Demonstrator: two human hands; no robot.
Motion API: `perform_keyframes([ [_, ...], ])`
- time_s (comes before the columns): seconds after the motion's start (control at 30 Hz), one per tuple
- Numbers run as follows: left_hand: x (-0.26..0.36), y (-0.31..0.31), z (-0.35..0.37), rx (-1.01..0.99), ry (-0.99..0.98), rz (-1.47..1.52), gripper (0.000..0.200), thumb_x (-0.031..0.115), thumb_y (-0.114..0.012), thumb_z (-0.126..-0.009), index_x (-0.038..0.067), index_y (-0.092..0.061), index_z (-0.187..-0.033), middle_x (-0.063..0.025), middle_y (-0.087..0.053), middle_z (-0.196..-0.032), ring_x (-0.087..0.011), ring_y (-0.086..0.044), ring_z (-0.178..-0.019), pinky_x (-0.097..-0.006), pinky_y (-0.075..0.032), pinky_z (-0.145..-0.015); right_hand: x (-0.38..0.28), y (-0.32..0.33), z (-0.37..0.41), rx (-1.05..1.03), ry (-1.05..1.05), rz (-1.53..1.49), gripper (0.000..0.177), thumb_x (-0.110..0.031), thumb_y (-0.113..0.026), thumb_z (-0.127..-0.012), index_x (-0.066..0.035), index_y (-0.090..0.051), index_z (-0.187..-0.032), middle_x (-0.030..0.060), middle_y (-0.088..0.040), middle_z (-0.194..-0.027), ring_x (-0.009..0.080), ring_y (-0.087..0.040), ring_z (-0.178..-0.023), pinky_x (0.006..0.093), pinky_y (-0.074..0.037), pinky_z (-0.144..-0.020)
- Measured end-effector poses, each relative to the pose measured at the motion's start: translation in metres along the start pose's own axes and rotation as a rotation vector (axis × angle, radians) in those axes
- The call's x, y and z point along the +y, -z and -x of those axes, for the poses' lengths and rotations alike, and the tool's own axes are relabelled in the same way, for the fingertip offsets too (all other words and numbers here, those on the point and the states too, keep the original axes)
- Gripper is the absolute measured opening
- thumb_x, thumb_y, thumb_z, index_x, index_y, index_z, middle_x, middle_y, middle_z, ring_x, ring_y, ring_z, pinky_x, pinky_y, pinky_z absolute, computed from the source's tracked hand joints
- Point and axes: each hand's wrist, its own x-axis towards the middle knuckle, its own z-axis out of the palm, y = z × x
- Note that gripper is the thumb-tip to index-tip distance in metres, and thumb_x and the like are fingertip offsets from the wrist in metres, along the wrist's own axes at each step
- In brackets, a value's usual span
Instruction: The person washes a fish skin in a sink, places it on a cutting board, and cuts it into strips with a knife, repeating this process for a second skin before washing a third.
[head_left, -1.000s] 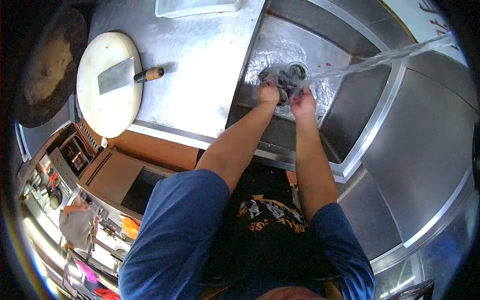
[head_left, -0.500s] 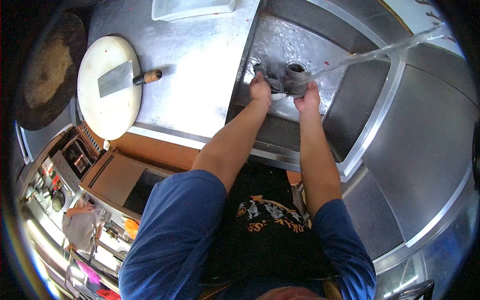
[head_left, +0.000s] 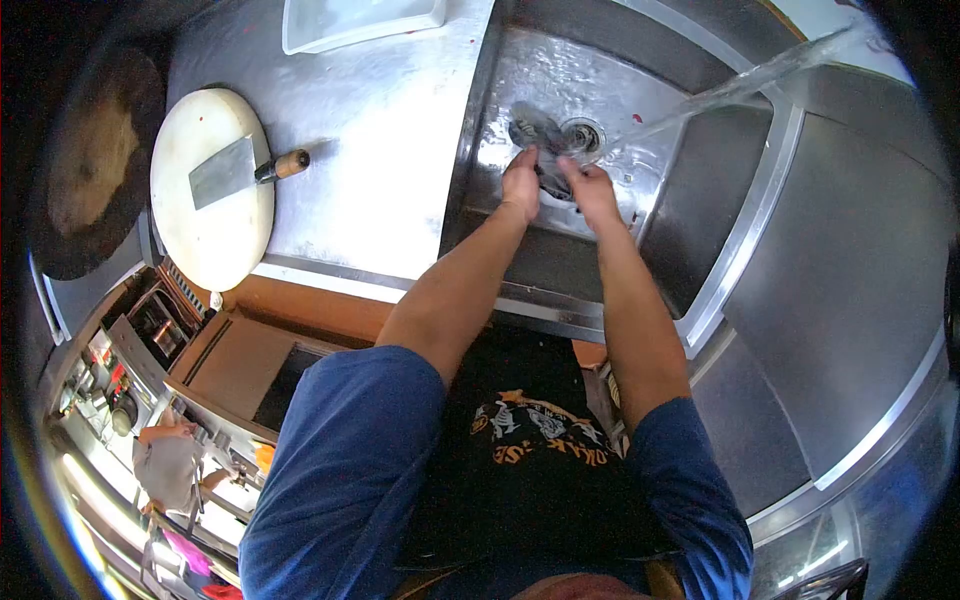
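In the sink basin (head_left: 640, 90), under running water, is a wet, dark grey, fish-like piece (head_left: 535, 128); blur and splashing hide its exact kind. My left hand (head_left: 521, 182) is closed on its near left side. My right hand (head_left: 592, 192) has curled fingers at the right side of the same piece, its fingertips smeared by motion. The round drain (head_left: 582, 138) shows just beyond my hands. A clear stream of water (head_left: 760, 85) slants in from the upper right.
Left of the sink, a cleaver (head_left: 225, 172) with a wooden handle lies on a round white chopping board (head_left: 190, 245). A white plastic tub (head_left: 365, 28) stands at the counter's far edge. A dark round board (head_left: 95, 170) is farther left. Another person (head_left: 170, 465) is at lower left.
The dark grey piece has swung from lying crosswise between my hands to pointing away from me. My right hand has moved left, closer to my left hand. The view has shifted slightly.
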Motion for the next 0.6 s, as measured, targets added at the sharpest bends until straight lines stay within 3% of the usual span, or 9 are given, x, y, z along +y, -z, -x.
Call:
perform_keyframes([
  [0.1, 0.034, -0.018, 0.031, 0.031, 0.058, -0.125, 0.044, 0.036, -0.050, -0.101, -0.005, -0.064, -0.110, -0.0123, -0.065, -0.109, -0.0227, -0.057, -0.098, -0.0353, -0.044, -0.089, -0.020, -0.013, 0.007, -0.069, -0.006, 0.306, 0.041, -0.029, -0.073, -0.089, 0.005, -0.066, -0.111, 0.0100, -0.070, -0.102, 0.0176, -0.063, -0.090, 0.0301, -0.049, -0.082],
  [0.13, 0.025, -0.011, 0.024, 0.045, -0.160, -0.344, 0.040, 0.033, -0.052, -0.100, -0.004, -0.064, -0.107, -0.0116, -0.064, -0.103, -0.0221, -0.057, -0.093, -0.0352, -0.045, -0.086, -0.021, -0.014, 0.008, -0.056, -0.003, 0.398, 0.041, -0.030, -0.074, -0.088, 0.004, -0.066, -0.110, 0.0096, -0.070, -0.102, 0.0174, -0.063, -0.089, 0.0298, -0.049, -0.082],
  [0.17, 0.014, -0.003, 0.012, 0.058, -0.381, -0.560, 0.037, 0.031, -0.053, -0.100, -0.004, -0.064, -0.104, -0.0108, -0.064, -0.098, -0.0214, -0.057, -0.089, -0.0352, -0.045, -0.083, -0.021, -0.013, 0.009, -0.072, -0.041, 0.250, 0.042, -0.033, -0.074, -0.088, 0.003, -0.067, -0.109, 0.0096, -0.070, -0.102, 0.0197, -0.064, -0.091, 0.0313, -0.049, -0.082],
  [0.23, 0.030, -0.014, 0.022, 0.087, -0.415, -0.629, 0.033, 0.028, -0.056, -0.097, -0.003, -0.065, -0.104, -0.0106, -0.065, -0.094, -0.0211, -0.058, -0.085, -0.0357, -0.046, -0.080, -0.009, -0.012, 0.005, -0.104, -0.111, -0.044, 0.043, -0.038, -0.074, -0.086, 0.001, -0.070, -0.106, 0.0098, -0.070, -0.104, 0.0243, -0.065, -0.095, 0.0343, -0.050, -0.082],
  [0.3, 0.054, -0.031, 0.043, 0.124, -0.034, -0.335, 0.033, 0.027, -0.060, -0.094, -0.001, -0.065, -0.111, -0.0116, -0.068, -0.099, -0.0218, -0.061, -0.086, -0.0368, -0.048, -0.081, -0.001, -0.013, 0.010, -0.004, -0.100, -0.411, 0.043, -0.037, -0.072, -0.088, -0.001, -0.068, -0.111, 0.0094, -0.069, -0.107, 0.0250, -0.065, -0.095, 0.0350, -0.050, -0.081],
  [0.43, 0.049, -0.027, 0.029, 0.140, -0.095, -0.577, 0.028, 0.018, -0.069, -0.086, 0.002, -0.064, -0.109, -0.0114, -0.069, -0.091, -0.0228, -0.064, -0.078, -0.0360, -0.051, -0.073, -0.010, 0.002, 0.018, 0.040, -0.356, -1.112, 0.042, -0.035, -0.067, -0.093, -0.007, -0.062, -0.123, 0.0068, -0.067, -0.113, 0.0222, -0.063, -0.095, 0.0380, -0.047, -0.079],
  [0.47, 0.052, -0.028, 0.031, 0.147, -0.088, -0.621, 0.029, 0.017, -0.070, -0.084, 0.003, -0.064, -0.109, -0.0117, -0.069, -0.090, -0.0227, -0.065, -0.078, -0.0356, -0.051, -0.071, -0.006, 0.005, 0.012, 0.188, -0.427, -1.064, 0.041, -0.036, -0.064, -0.095, -0.010, -0.059, -0.126, 0.0043, -0.067, -0.116, 0.0208, -0.062, -0.097, 0.0399, -0.045, -0.079],
  [0.57, 0.024, -0.017, 0.005, 0.074, -0.201, -0.814, 0.034, 0.008, -0.071, -0.078, 0.008, -0.063, -0.111, -0.0128, -0.069, -0.090, -0.0223, -0.066, -0.078, -0.0352, -0.052, -0.068, -0.002, 0.011, 0.010, 0.080, -0.372, -1.004, 0.037, -0.039, -0.062, -0.096, -0.013, -0.061, -0.122, 0.0002, -0.067, -0.112, 0.0196, -0.060, -0.096, 0.0411, -0.043, -0.079],
  [0.6, 0.007, -0.018, -0.007, 0.031, -0.236, -0.836, 0.034, 0.007, -0.070, -0.078, 0.008, -0.063, -0.112, -0.0138, -0.070, -0.091, -0.0230, -0.067, -0.080, -0.0357, -0.053, -0.070, -0.041, 0.009, 0.030, 0.257, -0.441, -0.776, 0.031, -0.034, -0.062, -0.096, -0.009, -0.061, -0.115, 0.0015, -0.065, -0.105, 0.0196, -0.059, -0.093, 0.0391, -0.044, -0.080],
])
